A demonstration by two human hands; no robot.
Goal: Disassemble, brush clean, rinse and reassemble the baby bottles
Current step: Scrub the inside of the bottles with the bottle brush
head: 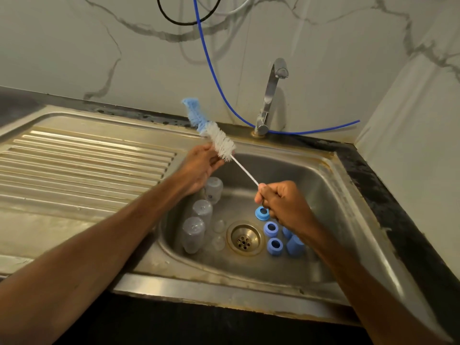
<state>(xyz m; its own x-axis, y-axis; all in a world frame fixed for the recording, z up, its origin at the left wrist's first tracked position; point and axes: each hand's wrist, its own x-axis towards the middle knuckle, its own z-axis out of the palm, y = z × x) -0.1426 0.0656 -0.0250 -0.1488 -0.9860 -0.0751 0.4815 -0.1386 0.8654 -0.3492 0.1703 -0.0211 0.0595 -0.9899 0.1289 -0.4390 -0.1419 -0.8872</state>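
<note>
Sink rim [224,287]: steel, stained, nearest edge; both forearms reach over it into the basin.
Bottles: three clear ones, no tops, in a row along the basin's L wall: [193,235], [202,211], [213,189]. Bases face up; the far one is partly behind the L wrist.
Teats: two clear ones [219,225], [218,242] on the basin floor, btwn bottles & drain.
Drain [245,239]: brass-coloured strainer, mid basin.
Rings: three blue screw rings R of the drain: [274,246], [271,229], [261,212].
Caps: two blue ones [295,246], [286,231] just beside the rings, partly hidden by the R forearm.
R hand [283,202]: above the rings, fingers curled tight round the bottom end of the brush's wire stem.
Brush [222,143]: held in the air over the basin, slanting up & away to the L; white bristles low, blue tuft on top.
L hand [201,165]: thumb & fingers pinch the lower white bristles.
Drainboard [74,165]: ribbed steel, L of the basin.
Tap [270,95]: chrome, behind the basin; no water visible.
Blue hose [211,66]: drops down the wall, loops behind the tap base.
Black cable [174,18]: loop, top of the wall.
Wall [74,58]: pale, grey veining.
</note>
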